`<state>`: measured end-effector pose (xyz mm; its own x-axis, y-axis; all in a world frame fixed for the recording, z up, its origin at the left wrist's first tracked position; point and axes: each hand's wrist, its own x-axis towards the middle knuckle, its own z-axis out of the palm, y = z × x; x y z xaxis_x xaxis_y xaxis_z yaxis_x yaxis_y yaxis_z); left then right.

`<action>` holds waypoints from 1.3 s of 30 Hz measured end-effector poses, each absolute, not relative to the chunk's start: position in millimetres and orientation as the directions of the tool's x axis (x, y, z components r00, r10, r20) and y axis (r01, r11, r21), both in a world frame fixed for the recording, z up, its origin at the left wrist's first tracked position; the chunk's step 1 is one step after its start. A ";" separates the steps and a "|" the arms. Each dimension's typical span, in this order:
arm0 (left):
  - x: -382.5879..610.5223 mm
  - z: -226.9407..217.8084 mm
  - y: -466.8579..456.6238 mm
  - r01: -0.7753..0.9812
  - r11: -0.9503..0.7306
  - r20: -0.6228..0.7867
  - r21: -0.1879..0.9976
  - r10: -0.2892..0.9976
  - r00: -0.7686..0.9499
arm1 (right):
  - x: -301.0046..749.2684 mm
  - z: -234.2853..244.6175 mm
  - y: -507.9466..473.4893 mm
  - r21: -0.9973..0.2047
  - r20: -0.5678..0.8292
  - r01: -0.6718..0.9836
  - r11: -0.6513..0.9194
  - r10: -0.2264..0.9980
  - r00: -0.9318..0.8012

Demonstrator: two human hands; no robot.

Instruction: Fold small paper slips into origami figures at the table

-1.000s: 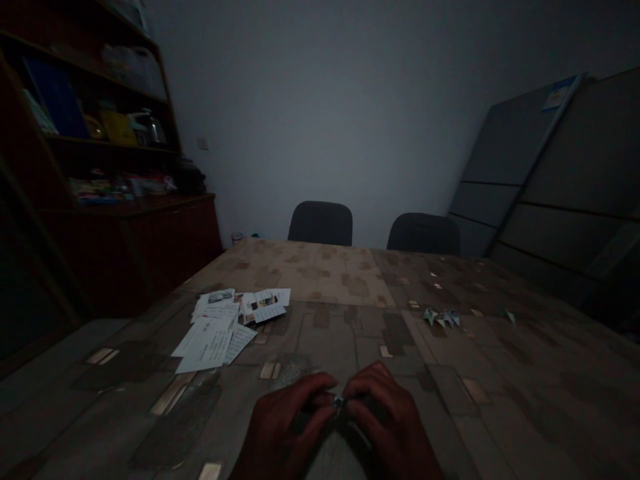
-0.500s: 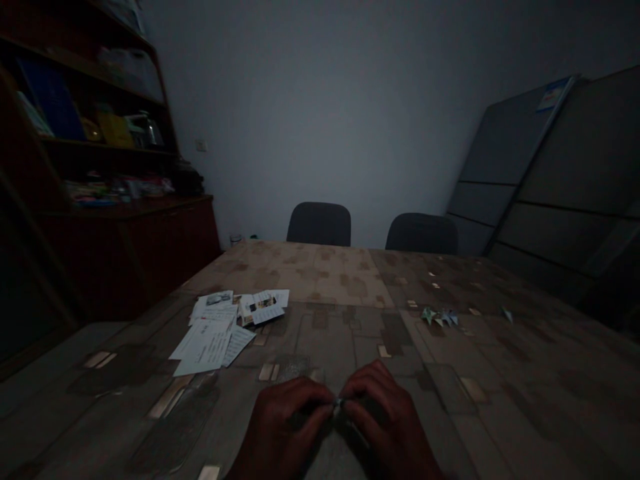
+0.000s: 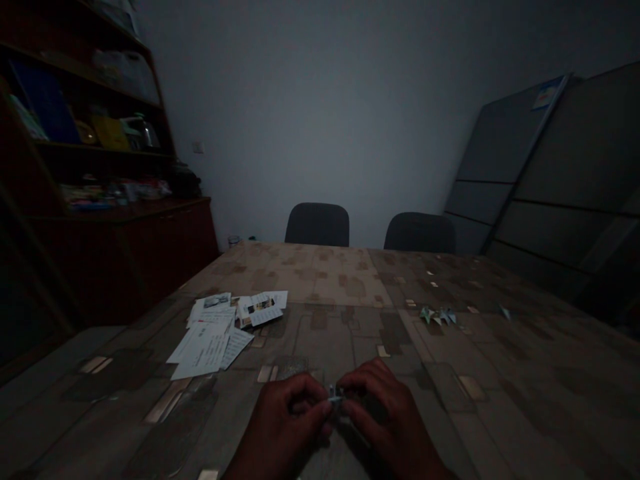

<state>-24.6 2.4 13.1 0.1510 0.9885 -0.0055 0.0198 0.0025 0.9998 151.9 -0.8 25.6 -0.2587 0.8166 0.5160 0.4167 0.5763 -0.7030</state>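
Observation:
The room is dim. My left hand (image 3: 287, 423) and my right hand (image 3: 387, 417) meet at the near edge of the table (image 3: 325, 273), fingers curled inward. Between their fingertips they pinch a small folded piece of paper (image 3: 335, 395), pale with a bluish tint. Most of the piece is hidden by the fingers. A scatter of white printed paper slips (image 3: 220, 330) lies on the table to the left of my hands. A few small folded paper shapes (image 3: 439, 315) sit farther out on the right.
Two dark chairs (image 3: 317, 225) (image 3: 420, 233) stand at the table's far side. A dark wooden cabinet with cluttered shelves (image 3: 95, 193) fills the left wall. Grey panels (image 3: 545, 187) lean against the right wall. One more small folded shape (image 3: 504, 311) lies near the right edge.
Both hands stay pinched on the small folded paper and have shifted slightly; the fingers have worked it a little. The view has drifted a bit to the right.

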 end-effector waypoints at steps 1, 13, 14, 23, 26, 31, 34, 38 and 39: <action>-24.4 12.3 2.7 0.002 0.018 -0.018 1.000 0.988 0.151 | 151.7 25.0 -0.8 -0.702 0.512 0.420 0.575 0.818 -0.263; -26.4 21.0 2.2 -0.086 0.047 -0.030 0.995 0.980 0.195 | 151.8 25.4 -0.1 -0.734 0.491 0.406 0.544 0.839 -0.237; -26.3 21.4 1.9 -0.098 0.042 -0.024 0.994 0.984 0.179 | 152.3 25.0 0.3 -0.735 0.492 0.404 0.544 0.838 -0.235; -23.3 22.9 5.0 -0.165 0.089 -0.068 0.982 0.989 0.131 | 155.9 17.1 -1.4 -0.806 0.409 0.403 0.435 0.900 -0.152; -22.3 17.6 6.9 -0.157 0.109 -0.091 0.982 0.988 0.123 | 155.1 15.8 -1.9 -0.810 0.407 0.397 0.431 0.901 -0.148; -21.2 15.3 8.1 -0.187 0.138 -0.115 0.973 0.985 0.126 | 153.1 15.3 -0.8 -0.835 0.388 0.362 0.414 0.910 -0.146; -21.7 18.9 7.9 -0.223 0.139 -0.110 0.965 0.984 0.137 | 152.8 15.7 0.0 -0.846 0.386 0.347 0.406 0.914 -0.128; -22.3 19.9 8.9 -0.172 0.135 -0.111 0.976 0.984 0.138 | 152.8 14.6 -0.9 -0.838 0.392 0.357 0.413 0.910 -0.133; -22.5 19.9 9.2 -0.159 0.136 -0.114 0.978 0.984 0.139 | 152.7 14.2 -1.5 -0.832 0.398 0.362 0.419 0.907 -0.136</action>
